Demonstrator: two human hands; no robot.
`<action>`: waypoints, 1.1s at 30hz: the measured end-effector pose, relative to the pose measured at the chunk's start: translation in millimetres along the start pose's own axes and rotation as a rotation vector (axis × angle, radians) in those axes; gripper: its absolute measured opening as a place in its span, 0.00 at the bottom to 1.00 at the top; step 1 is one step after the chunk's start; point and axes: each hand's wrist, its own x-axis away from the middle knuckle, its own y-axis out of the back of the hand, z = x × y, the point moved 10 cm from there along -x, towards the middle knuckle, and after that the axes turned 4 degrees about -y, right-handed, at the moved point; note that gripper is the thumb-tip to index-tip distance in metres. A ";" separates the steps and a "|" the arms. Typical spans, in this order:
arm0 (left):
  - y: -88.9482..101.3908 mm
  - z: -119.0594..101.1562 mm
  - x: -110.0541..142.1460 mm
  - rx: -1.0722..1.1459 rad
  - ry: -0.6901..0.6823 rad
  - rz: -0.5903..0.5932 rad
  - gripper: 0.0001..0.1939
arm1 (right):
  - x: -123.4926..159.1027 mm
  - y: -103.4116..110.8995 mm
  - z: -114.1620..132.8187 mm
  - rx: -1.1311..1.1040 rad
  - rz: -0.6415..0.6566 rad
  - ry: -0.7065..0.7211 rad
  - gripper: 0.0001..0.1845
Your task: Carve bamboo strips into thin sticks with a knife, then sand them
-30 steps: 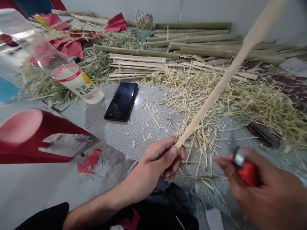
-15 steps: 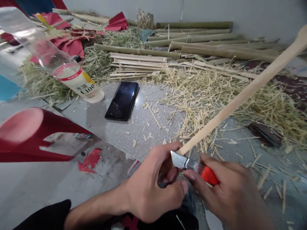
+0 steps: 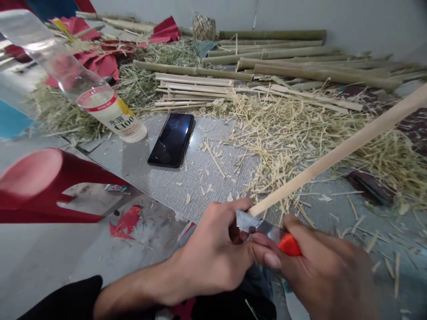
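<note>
My left hand (image 3: 216,253) grips the near end of a long pale bamboo strip (image 3: 336,153) that runs up and to the right out of view. My right hand (image 3: 328,275) holds a knife (image 3: 267,231) with an orange handle. Its steel blade lies against the strip's near end, right beside my left thumb. Both hands touch each other low in the middle of the view, above my dark-clothed lap.
A black phone (image 3: 172,140) lies on the grey textured mat (image 3: 187,182). A clear bottle (image 3: 90,95) with a yellow label lies at left, a red plastic stool (image 3: 40,186) nearer. Pale bamboo shavings (image 3: 300,129) cover the right. Bamboo poles (image 3: 273,55) and split slats (image 3: 193,86) lie at the back.
A second ago my right hand with the knife was apart from the strip. It has come in to set the blade on the strip's end, and the strip has tilted lower to the right.
</note>
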 end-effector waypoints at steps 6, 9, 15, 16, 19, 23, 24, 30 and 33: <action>3.0 0.9 -0.8 -0.027 -0.042 -0.033 0.13 | 9.2 -7.3 -4.0 0.084 0.063 -0.088 0.32; 6.0 7.4 1.4 -0.077 -0.011 -0.042 0.11 | 12.4 -7.7 -3.9 0.111 0.063 -0.122 0.32; -1.3 17.9 1.0 0.094 0.088 -0.002 0.12 | 19.2 -11.3 -4.3 0.127 0.119 -0.146 0.31; -4.1 17.9 -0.2 0.159 0.097 0.008 0.14 | 20.2 -12.4 -4.6 0.114 0.125 -0.146 0.31; -12.9 16.1 -3.1 0.328 0.114 0.049 0.16 | 20.9 -11.0 -4.9 0.030 0.076 -0.143 0.30; -17.4 13.1 -2.8 0.401 0.099 0.063 0.17 | 19.6 -10.0 -4.4 -0.024 0.051 -0.134 0.30; -16.1 12.5 -2.2 0.398 0.084 0.045 0.17 | 19.2 -9.8 -3.6 -0.005 0.060 -0.125 0.31; -8.2 17.5 1.9 0.323 0.056 -0.044 0.14 | 21.1 -9.4 -1.1 0.203 0.130 -0.092 0.31; -6.6 17.0 1.5 0.250 0.042 -0.043 0.13 | 22.6 -6.6 -2.5 0.242 0.107 -0.101 0.31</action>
